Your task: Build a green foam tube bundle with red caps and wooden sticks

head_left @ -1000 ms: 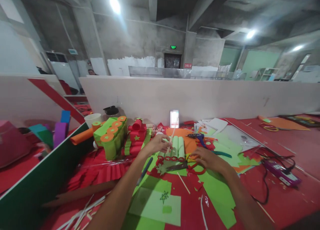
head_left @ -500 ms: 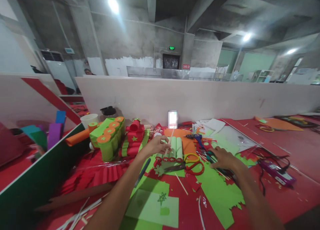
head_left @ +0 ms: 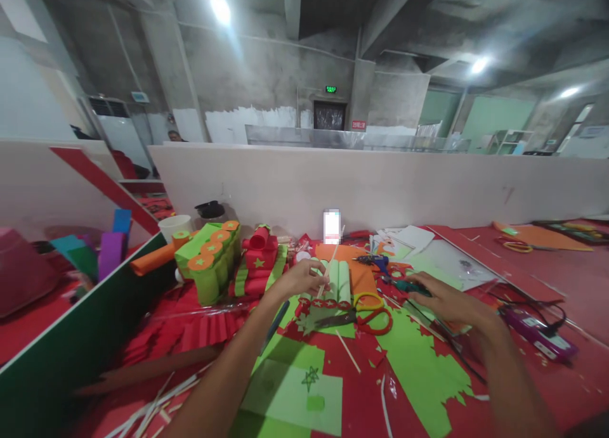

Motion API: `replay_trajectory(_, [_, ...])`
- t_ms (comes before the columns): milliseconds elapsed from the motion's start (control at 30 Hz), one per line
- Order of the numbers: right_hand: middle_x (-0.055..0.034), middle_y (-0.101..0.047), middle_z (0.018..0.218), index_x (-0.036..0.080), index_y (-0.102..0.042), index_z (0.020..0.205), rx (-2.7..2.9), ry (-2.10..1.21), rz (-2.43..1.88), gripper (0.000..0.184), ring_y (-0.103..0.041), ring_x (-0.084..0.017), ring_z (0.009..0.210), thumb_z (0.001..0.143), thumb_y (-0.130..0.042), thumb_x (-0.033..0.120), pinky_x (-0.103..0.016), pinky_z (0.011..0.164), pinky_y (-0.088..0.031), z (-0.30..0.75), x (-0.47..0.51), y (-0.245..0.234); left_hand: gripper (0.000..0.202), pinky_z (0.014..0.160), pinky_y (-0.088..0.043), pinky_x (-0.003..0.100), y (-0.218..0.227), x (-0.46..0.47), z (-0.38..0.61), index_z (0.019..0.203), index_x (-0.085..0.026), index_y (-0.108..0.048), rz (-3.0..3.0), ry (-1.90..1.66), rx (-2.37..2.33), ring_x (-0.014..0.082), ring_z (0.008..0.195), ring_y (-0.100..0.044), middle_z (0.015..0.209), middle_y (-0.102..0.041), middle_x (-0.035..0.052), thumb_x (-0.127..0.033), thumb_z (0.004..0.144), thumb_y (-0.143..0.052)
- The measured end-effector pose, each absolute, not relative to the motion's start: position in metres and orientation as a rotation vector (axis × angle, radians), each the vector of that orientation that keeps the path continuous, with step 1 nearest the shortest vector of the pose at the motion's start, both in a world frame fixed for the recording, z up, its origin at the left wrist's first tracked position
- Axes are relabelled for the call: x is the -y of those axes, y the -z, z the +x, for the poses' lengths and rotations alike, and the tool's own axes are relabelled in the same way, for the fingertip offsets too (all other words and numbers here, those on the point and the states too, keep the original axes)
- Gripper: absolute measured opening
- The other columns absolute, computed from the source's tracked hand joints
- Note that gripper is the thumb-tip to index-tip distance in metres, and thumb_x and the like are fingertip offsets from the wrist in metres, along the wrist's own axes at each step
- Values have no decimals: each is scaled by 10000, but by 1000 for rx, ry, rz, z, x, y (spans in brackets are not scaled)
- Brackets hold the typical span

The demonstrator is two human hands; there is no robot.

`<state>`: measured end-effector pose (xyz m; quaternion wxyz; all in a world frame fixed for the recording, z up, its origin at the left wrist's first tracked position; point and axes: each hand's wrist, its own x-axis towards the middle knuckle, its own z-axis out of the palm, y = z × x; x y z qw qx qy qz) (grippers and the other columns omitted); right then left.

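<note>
Thin pale wooden sticks (head_left: 334, 251) stand up between the pinched fingers of my left hand (head_left: 304, 279). That hand is just left of a row of light green paper rolls (head_left: 343, 279) with red star-marked ends. My right hand (head_left: 435, 292) is closed around a dark green-handled tool (head_left: 413, 286), its narrow end pointing left; its exact kind is unclear. Below the rolls lie scissors (head_left: 373, 321) with yellow and red handles. A blue glue gun (head_left: 375, 260) rests behind, on orange sheet. Cut green sheet (head_left: 419, 368) spreads under my right forearm.
Left stand a green and orange model (head_left: 207, 260) and a red one (head_left: 259, 260). A dark craft knife (head_left: 275, 327) lies by my left forearm. At right is a purple device (head_left: 540, 333) with black cords. A white partition (head_left: 380, 184) runs behind.
My right hand has lifted the green-handled tool slightly from among the scraps and closed on it. My left hand keeps its hold on the sticks. The view has shifted a little.
</note>
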<state>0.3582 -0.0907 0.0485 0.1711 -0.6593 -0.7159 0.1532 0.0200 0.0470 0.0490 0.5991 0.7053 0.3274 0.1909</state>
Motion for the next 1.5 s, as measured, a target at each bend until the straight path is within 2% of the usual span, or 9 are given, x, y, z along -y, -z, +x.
replay_trajectory(100, [-78, -515, 1327, 241, -531, 1266, 1967, -557, -1768, 475, -455, -300, 1214, 879, -437, 500, -410, 994, -364, 331, 85, -61, 424, 626, -514, 293, -52, -46, 16, 786, -149, -540, 1672, -415, -729, 171, 644, -659, 744, -697, 71, -519, 647, -694])
replay_trajectory(233, [-85, -634, 1145, 242, -635, 1132, 1884, -713, -1647, 446, -542, -324, 1088, 802, -564, 535, -422, 906, -431, 286, 66, -59, 410, 619, -514, 285, -57, -47, 9, 801, -150, -556, 1701, -382, -713, 165, 638, -657, 761, -698, 66, -510, 659, -691])
replay_trajectory(333, [-84, -667, 1032, 237, -677, 1017, 1873, -774, -1556, 358, -589, -296, 994, 840, -528, 510, -409, 852, -460, 261, 53, -49, 411, 607, -516, 278, -59, -50, 5, 806, -156, -551, 1706, -368, -729, 161, 637, -653, 764, -697, 57, -506, 654, -702])
replay_trajectory(500, [-98, -659, 1074, 224, -647, 1082, 1830, -814, -1393, 359, -593, -293, 1009, 812, -602, 457, -437, 886, -452, 249, 45, -31, 403, 594, -521, 272, -57, -52, 3, 810, -154, -553, 1731, -360, -721, 149, 618, -646, 754, -694, 51, -507, 674, -690])
replay_trajectory(667, [-87, -653, 1099, 240, -604, 1167, 1834, -848, -1394, 410, -587, -272, 1043, 834, -564, 477, -421, 915, -450, 248, 42, -24, 376, 571, -515, 260, -60, -48, 5, 802, -153, -541, 1754, -304, -704, 134, 579, -637, 769, -698, 52, -485, 695, -682])
replay_trajectory(833, [-73, -656, 1106, 234, -617, 1132, 1828, -825, -1386, 391, -587, -265, 1050, 840, -547, 484, -392, 901, -466, 246, 42, -26, 350, 538, -505, 252, -60, -47, 5, 797, -162, -539, 1755, -280, -696, 137, 566, -633, 767, -700, 51, -474, 710, -672])
replay_trajectory(967, [-75, -663, 1077, 246, -626, 1122, 1827, -830, -1387, 380, -600, -271, 1021, 830, -565, 481, -412, 891, -469, 247, 46, -27, 351, 537, -505, 250, -58, -50, 4, 798, -162, -545, 1762, -288, -699, 130, 565, -628, 765, -701, 50, -475, 709, -675])
replay_trajectory(1300, [-90, -635, 1112, 224, -586, 1183, 1769, -932, -1421, 423, -584, -262, 1042, 841, -551, 470, -410, 883, -478, 240, 53, -33, 364, 537, -483, 228, -61, -44, 6, 804, -158, -563, 1786, -213, -714, 160, 645, -658, 770, -696, 52, -488, 701, -677])
replay_trajectory(1500, [-73, -665, 1059, 220, -621, 1131, 1815, -908, -1406, 391, -600, -257, 1007, 837, -549, 468, -387, 865, -486, 240, 51, -33, 341, 549, -483, 234, -62, -44, 7, 783, -154, -571, 1790, -192, -725, 166, 655, -660, 753, -692, 52, -464, 697, -684])
